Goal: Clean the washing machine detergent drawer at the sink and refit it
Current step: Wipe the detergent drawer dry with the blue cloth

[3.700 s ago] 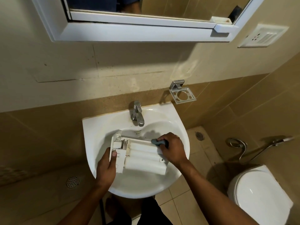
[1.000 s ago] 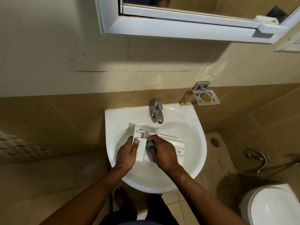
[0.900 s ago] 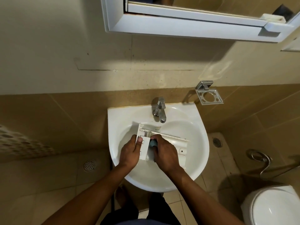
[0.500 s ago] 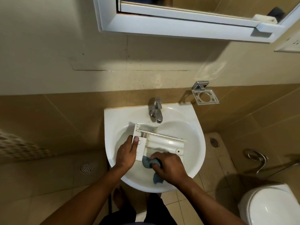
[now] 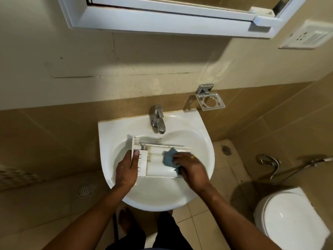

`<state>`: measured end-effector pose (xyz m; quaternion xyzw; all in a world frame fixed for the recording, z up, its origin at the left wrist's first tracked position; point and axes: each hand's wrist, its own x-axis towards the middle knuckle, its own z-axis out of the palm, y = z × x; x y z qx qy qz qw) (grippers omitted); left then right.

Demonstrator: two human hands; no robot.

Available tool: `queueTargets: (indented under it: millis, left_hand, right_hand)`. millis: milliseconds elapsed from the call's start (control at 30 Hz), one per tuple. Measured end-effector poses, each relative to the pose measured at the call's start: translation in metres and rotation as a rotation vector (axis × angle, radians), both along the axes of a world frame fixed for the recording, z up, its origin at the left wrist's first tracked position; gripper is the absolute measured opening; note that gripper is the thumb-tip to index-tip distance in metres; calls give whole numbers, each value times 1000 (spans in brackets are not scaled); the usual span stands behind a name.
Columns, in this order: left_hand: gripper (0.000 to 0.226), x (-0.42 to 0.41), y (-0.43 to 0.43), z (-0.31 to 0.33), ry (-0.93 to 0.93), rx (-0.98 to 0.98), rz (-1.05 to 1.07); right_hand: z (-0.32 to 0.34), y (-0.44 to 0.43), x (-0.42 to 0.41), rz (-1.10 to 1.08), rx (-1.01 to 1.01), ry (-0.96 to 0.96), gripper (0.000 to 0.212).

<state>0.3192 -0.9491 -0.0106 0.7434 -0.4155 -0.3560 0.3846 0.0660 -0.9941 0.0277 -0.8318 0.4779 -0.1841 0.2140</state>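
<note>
The white detergent drawer [image 5: 153, 159] lies across the bowl of the white sink [image 5: 111, 130], its front panel to the left. My left hand [image 5: 127, 168] grips that front panel, thumb on top. My right hand [image 5: 191, 167] holds a blue cloth [image 5: 169, 157] and presses it onto the drawer's right half. The hand and cloth hide the drawer's right end.
A chrome tap [image 5: 158, 120] stands at the sink's back, with no water visible. A metal holder [image 5: 210, 101] is fixed to the wall on the right. A toilet [image 5: 292, 219] and a hose sprayer [image 5: 270, 163] are at the right. A mirror cabinet [image 5: 162, 18] hangs above.
My right hand has carried the blue cloth from the drawer's near front edge up onto its right half. My left hand keeps its grip on the front panel.
</note>
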Motion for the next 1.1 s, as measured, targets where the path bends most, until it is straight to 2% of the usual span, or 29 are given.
queueTargets:
  millis: [100, 233, 367, 533, 633, 833, 1000, 1100]
  left_hand:
    - [54, -4, 0, -1, -65, -5, -10]
    - [54, -4, 2, -2, -106, -9, -11]
    - [51, -2, 2, -6, -91, 9, -14]
    - [51, 1, 2, -4, -70, 49, 19]
    - [52, 1, 3, -2, -77, 30, 8]
    - [61, -3, -4, 6, -21, 55, -2]
    - [57, -4, -4, 12, 6, 64, 8]
    - [58, -3, -4, 12, 37, 83, 28]
  right_hand:
    - [5, -16, -40, -278, 63, 101, 30]
    - [14, -39, -41, -485, -82, 29, 27]
    - [-3, -34, 5, -305, 28, 75, 43]
    - [-8, -4, 30, -306, -72, 23, 42]
    - [-10, 6, 17, -215, -112, 24, 48]
    - [-16, 36, 53, 63, -73, -17, 44]
    - [-3, 50, 71, 67, 0, -13, 46]
    - [14, 37, 55, 42, 115, 4, 32]
